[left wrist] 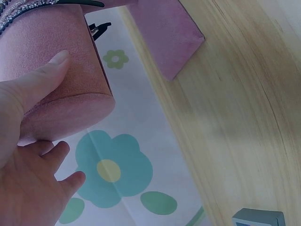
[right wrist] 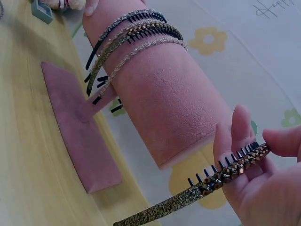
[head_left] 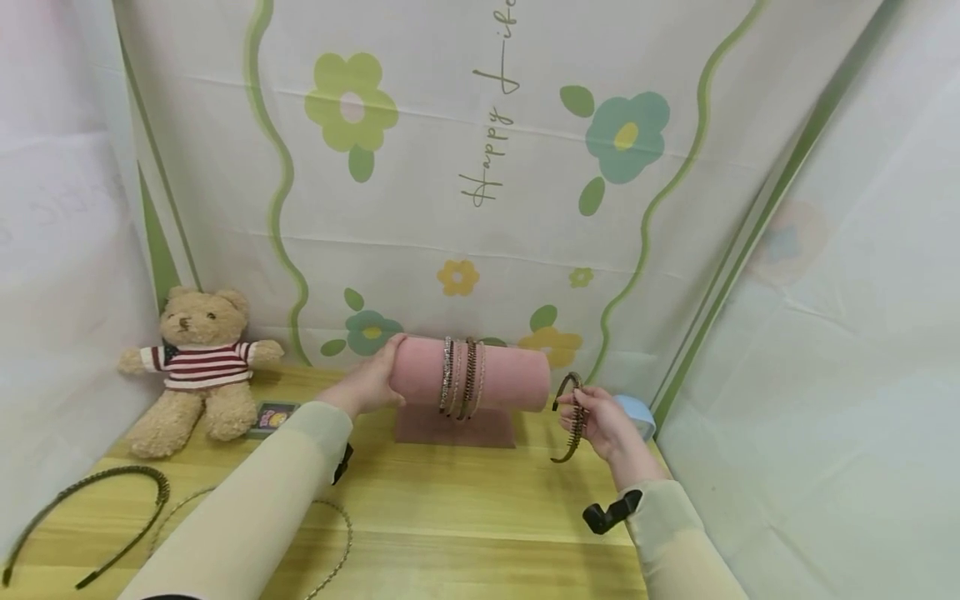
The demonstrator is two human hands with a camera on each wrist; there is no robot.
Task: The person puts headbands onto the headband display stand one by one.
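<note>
A pink velvety roll stand (head_left: pixel 510 379) with a flat pink base (head_left: pixel 453 427) stands on the table near the back cloth. Several beaded headbands (right wrist: pixel 136 35) with small dark teeth hang around its middle, side by side. My left hand (head_left: pixel 369 383) grips the roll's left end, thumb on the near side in the left wrist view. Just off the right end, my right hand (head_left: pixel 600 417) pinches a bronze-beaded, toothed headband (right wrist: pixel 221 179) by its beaded part, apart from the roll.
A teddy bear (head_left: pixel 198 367) in a striped shirt sits at the back left beside a small dark box (head_left: pixel 272 419). A dark headband (head_left: pixel 161 492) and a thin beaded one (head_left: pixel 348 533) lie in front. A light-blue object (head_left: pixel 636 414) sits behind my right hand.
</note>
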